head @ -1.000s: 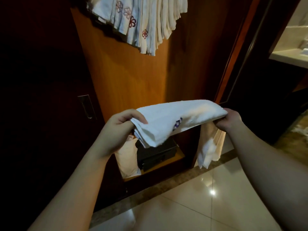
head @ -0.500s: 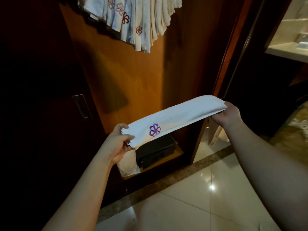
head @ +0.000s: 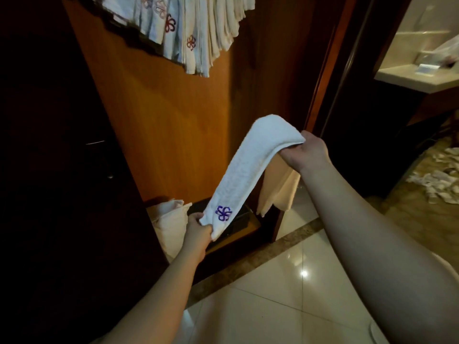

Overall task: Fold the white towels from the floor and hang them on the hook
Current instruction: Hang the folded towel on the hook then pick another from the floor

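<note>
A white towel [head: 248,167], folded into a long strip with a purple flower emblem near its low end, stretches between my hands in front of a wooden wardrobe panel. My left hand [head: 198,225] grips the low end by the emblem. My right hand [head: 305,152] holds the high end, where the towel bends over and a loose part hangs down behind. Several folded white towels [head: 188,26] with flower emblems hang in a bunch at the top; the hook itself is hidden behind them.
A dark box [head: 238,219] sits on a low wooden shelf beside a pale cloth bag [head: 171,219]. More white towels [head: 439,180] lie crumpled on the floor at the right. A pale counter [head: 417,75] stands at the upper right. Glossy tiles [head: 285,294] cover the floor below.
The towel went from nearly level to steeply slanted: my left hand dropped and moved away from me with its end, while my right hand stayed high. The view tilted slightly.
</note>
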The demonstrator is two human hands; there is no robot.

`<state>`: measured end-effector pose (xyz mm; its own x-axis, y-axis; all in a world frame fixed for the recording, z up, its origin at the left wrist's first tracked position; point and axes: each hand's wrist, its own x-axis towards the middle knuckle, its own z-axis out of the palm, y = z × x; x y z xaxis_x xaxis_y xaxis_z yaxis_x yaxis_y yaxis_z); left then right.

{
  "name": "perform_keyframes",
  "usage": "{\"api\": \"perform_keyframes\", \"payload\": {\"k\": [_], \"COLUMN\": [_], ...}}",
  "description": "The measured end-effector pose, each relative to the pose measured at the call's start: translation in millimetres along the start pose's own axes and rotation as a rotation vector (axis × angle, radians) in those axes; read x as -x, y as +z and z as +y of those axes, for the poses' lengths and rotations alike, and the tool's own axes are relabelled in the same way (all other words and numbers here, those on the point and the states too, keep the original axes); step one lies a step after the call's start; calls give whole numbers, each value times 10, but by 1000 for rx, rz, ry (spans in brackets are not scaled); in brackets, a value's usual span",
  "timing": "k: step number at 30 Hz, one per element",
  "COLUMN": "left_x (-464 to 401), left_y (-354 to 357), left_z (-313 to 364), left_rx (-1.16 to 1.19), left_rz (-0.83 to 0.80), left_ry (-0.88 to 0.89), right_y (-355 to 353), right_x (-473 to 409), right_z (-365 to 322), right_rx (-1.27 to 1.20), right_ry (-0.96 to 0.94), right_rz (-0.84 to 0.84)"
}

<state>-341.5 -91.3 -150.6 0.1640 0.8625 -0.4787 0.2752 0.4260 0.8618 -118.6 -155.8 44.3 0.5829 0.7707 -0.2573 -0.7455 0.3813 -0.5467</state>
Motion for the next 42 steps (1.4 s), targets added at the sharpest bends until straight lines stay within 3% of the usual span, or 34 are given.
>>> {"api": "perform_keyframes", "payload": {"k": [5,9,13,18,25,28,31,35,39,42], "left_x": [25,467,991,1146,860,573,258,-14,-150,-152], "left_y": [92,87,160,357,658,637,552,325,135,36], "left_z": [116,524,1107,1860,2732,3079,3377,3924,4455,4824], "left_rx": [40,249,283,233,574,676,604,631,611,533], "left_rz": [-16,43,-432,-625,-626,-507,-349,-236,-113,-144], "left_ry": [24,366,658,726,799,828,1009,1137,1128,1162], "right_y": [334,575,870,1203,1705,1880,2011,2200,2456,2661], "right_x": [123,211,310,344,118,-150,-462,-917,-1356,-1704], "right_z": [82,105,107,22,-236,-402,-576,-803,-1049,-1225], "right_rx": [-97,-141,-103,37,180,354,753,1179,1121,1198], "right_ry": [31,38,11,2,-55,-222,-462,-740,-766,-693], "right_rz": [-40,-158,-268,-393,-582,-519,-395,-455,-538,-642]}}
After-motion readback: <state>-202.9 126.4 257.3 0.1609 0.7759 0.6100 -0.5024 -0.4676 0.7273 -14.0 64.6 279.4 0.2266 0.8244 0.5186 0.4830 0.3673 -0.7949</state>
